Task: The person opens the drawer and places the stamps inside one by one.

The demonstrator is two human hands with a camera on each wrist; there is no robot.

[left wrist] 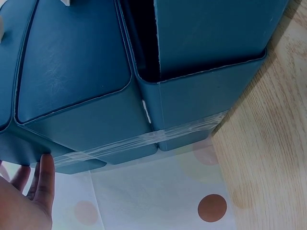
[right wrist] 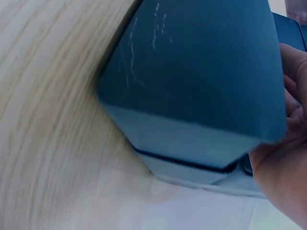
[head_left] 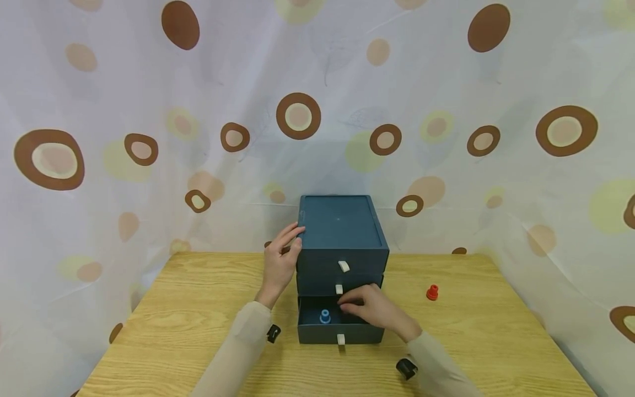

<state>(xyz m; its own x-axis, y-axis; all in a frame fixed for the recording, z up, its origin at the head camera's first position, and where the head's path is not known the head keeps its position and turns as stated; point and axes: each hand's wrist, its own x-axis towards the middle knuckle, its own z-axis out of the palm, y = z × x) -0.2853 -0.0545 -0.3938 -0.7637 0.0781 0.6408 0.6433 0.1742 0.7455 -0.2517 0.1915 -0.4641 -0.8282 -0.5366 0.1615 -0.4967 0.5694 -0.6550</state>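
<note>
A dark blue cabinet point(head_left: 342, 223) with three stacked drawers stands on the table, its bottom drawer point(head_left: 317, 333) pulled out. Inside that drawer, toward the left, sits a small blue stepped peg point(head_left: 324, 316). My left hand point(head_left: 281, 264) rests its fingers against the cabinet's upper left side; the left wrist view shows these fingers point(left wrist: 46, 179) fairly straight. Over the right part of the open drawer is my right hand point(head_left: 374, 309), fingers bent and reaching down inside. Whether anything lies between its fingertips is hidden, also in the right wrist view.
On the table point(head_left: 208, 320) to the right of the cabinet stands a small red stepped peg point(head_left: 432, 293). White pull tabs point(head_left: 344, 266) stick out from the drawer fronts. Clear tape point(left wrist: 158, 136) runs across the cabinet's side. A patterned curtain point(head_left: 337, 71) hangs behind.
</note>
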